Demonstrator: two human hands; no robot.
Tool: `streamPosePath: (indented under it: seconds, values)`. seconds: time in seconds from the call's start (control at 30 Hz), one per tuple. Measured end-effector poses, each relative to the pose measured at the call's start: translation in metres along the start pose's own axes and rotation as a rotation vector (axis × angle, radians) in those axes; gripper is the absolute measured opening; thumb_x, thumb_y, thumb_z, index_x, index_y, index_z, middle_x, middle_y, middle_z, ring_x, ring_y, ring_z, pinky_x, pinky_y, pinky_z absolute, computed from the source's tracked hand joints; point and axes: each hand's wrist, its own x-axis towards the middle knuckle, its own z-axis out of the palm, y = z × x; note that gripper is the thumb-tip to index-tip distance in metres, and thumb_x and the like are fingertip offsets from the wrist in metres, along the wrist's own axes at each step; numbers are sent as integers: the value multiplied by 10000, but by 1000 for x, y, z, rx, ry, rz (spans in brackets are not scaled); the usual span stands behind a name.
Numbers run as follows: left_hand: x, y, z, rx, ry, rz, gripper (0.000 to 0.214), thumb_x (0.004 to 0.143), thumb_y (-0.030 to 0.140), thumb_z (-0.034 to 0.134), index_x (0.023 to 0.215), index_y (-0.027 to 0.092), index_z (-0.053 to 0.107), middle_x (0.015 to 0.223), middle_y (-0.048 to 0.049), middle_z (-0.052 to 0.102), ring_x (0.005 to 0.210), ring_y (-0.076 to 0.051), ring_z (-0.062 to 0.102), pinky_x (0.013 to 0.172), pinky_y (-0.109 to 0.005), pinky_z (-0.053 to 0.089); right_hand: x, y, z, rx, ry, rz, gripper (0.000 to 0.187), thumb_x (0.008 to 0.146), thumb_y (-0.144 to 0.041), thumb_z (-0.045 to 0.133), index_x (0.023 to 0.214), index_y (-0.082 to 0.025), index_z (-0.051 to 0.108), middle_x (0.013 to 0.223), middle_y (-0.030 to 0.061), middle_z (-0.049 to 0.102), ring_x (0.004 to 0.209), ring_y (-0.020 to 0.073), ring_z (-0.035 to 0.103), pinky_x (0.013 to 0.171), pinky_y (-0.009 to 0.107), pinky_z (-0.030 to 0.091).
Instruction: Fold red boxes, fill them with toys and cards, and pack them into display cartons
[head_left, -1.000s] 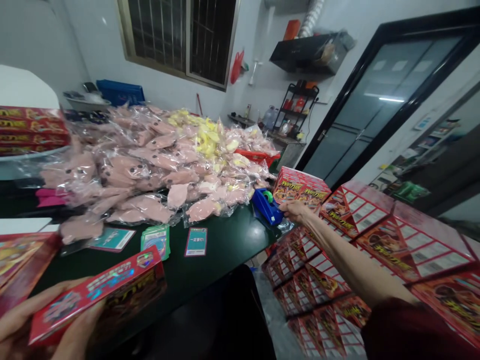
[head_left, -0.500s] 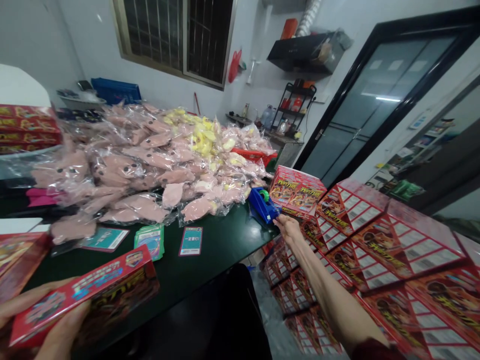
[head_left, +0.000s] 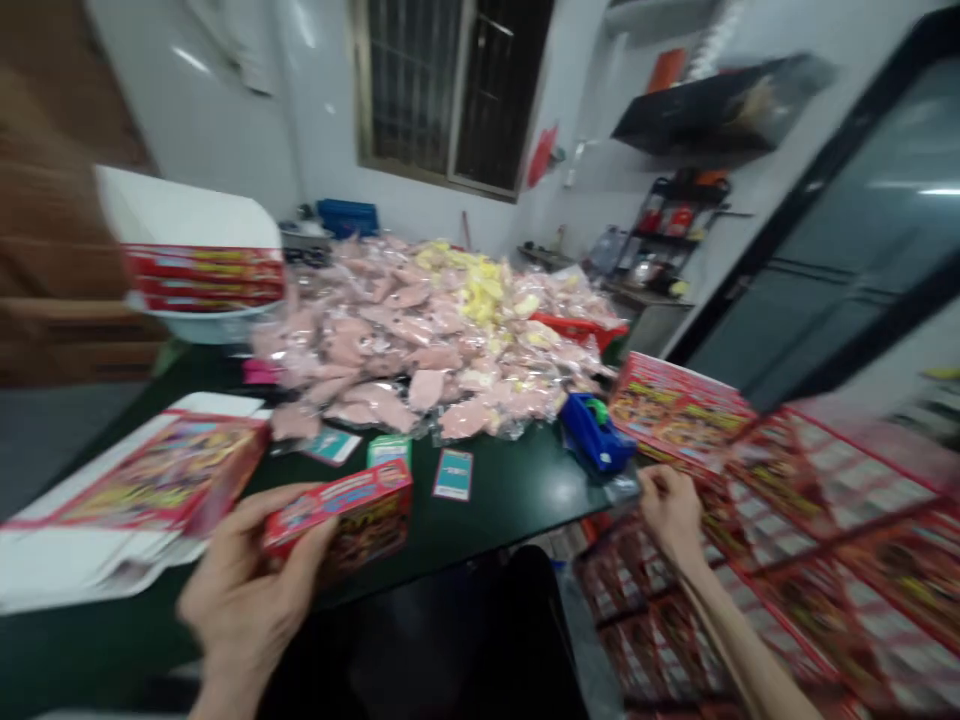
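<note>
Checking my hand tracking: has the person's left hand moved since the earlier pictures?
Yes: the left hand, holding a red box, has shifted rightward, judged against the green card stack on the table, and now sits almost below it.

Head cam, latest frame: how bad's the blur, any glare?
Head view: blur across the whole frame, strong on the left hand and the small red box it holds; head view: glare on the dark table; head view: wide-angle distortion tilts the window.

Bagged items point(head_left: 427, 340) heaped on table point(head_left: 510, 500), tape dispenser point(head_left: 596, 435) to their right, flattened cartons point(head_left: 847, 540) beyond.
</note>
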Motion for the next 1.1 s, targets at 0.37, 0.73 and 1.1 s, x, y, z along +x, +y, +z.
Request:
streamPosePath:
  seconds: [0.37, 0.73, 1.1]
  values:
    - [-7, 6, -4, -207, -85, 24, 274, 729, 160, 686, 967, 181, 553, 879, -24, 636, 754, -128, 643, 674, -223, 533, -93, -259, 0, 1115, -610, 198, 712, 794, -192, 596, 1365, -269, 178, 551, -106, 559, 399, 76, 483, 409, 173, 409]
    - [-10, 3, -6, -306, -132, 113, 328, 737, 104, 672, 1012, 205, 525, 928, -29, 605, 829, -140, 626, 706, -255, 534, -114, -280, 30, 1217, -664, 439, 533, 748, -234, 653, 1174, -210, 333, 522, -100, 581, 386, 72, 475, 366, 157, 397]
    - [14, 17, -29, 68, -522, 422, 360, 839, 98, 525, 1147, 276, 580, 882, -25, 496, 742, -111, 542, 599, -218, 473, -117, -278, 31, 1147, -692, 509, 489, 722, -307, 675, 1075, -215, 351, 539, -81, 606, 340, 62, 441, 325, 144, 348]
